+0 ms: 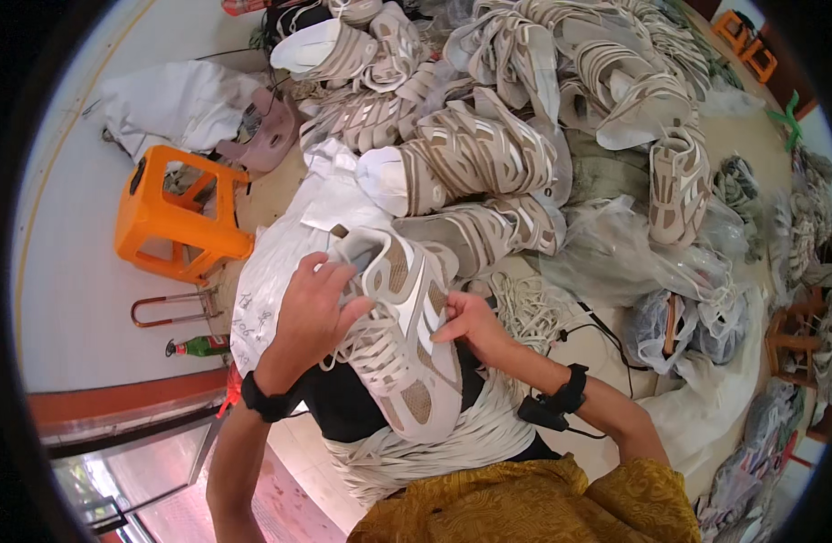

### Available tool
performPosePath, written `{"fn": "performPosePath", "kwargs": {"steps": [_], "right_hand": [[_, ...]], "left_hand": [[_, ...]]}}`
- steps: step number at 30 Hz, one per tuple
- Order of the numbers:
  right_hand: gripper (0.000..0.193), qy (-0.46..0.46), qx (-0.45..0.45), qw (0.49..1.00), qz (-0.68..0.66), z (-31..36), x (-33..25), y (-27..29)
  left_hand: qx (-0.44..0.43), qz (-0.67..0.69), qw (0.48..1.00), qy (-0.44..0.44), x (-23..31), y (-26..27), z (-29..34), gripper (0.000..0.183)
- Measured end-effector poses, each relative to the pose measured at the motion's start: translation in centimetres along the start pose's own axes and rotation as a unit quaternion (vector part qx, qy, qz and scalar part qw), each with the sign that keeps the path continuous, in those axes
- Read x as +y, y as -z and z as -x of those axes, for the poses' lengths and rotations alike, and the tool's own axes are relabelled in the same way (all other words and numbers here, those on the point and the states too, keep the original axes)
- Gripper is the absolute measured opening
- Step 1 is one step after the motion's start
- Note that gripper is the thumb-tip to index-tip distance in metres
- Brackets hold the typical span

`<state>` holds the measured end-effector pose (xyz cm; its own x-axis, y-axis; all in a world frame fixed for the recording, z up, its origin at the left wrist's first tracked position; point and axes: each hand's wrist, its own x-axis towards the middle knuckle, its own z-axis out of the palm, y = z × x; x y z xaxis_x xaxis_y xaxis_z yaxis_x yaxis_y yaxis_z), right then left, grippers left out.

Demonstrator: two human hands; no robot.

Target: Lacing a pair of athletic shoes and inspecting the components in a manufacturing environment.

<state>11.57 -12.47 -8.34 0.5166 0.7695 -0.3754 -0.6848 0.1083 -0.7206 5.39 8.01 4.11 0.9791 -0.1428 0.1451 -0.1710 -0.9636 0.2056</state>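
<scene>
A beige and white sneaker (418, 362) with tan mesh panels lies over my lap, its toe pointing toward me. Pale laces (377, 348) run through its front and gather loosely near my left hand. My left hand (312, 303) is closed at the shoe's left side, its thumb by the laces and its fingers at the collar; part of its grip is hidden. On the opposite side, my right hand (475, 326) grips the sneaker's side wall, fingers partly hidden. Beneath the shoe, a thick bundle of pale laces (443, 462) spreads across my lap.
Stacked shoe uppers (479, 149) fill the area ahead. An orange plastic stool (176, 217) stands left, above a green bottle (199, 347). A white sack (280, 244) lies beside my left hand. Clear plastic bags (615, 253), a finished-looking sneaker (679, 190) and a loose lace pile (533, 312) are right.
</scene>
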Motion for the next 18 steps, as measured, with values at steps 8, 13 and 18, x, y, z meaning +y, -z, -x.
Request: {"fn": "performPosePath", "kwargs": {"steps": [8, 13, 18], "right_hand": [[0.036, 0.059, -0.075, 0.992, 0.080, -1.1, -4.1, -0.9], [0.051, 0.076, -0.037, 0.988, 0.128, -4.3, -6.4, 5.9], [0.067, 0.174, 0.082, 0.812, 0.551, -9.7, -0.4, 9.5]], "left_hand": [[-0.082, 0.322, 0.891, 0.309, 1.1, 1.1, -0.1, 0.033], [-0.007, 0.343, 0.901, 0.263, -1.7, 3.3, 2.4, 0.031], [-0.036, 0.306, 0.886, 0.347, -2.7, 5.0, 2.9, 0.030]]}}
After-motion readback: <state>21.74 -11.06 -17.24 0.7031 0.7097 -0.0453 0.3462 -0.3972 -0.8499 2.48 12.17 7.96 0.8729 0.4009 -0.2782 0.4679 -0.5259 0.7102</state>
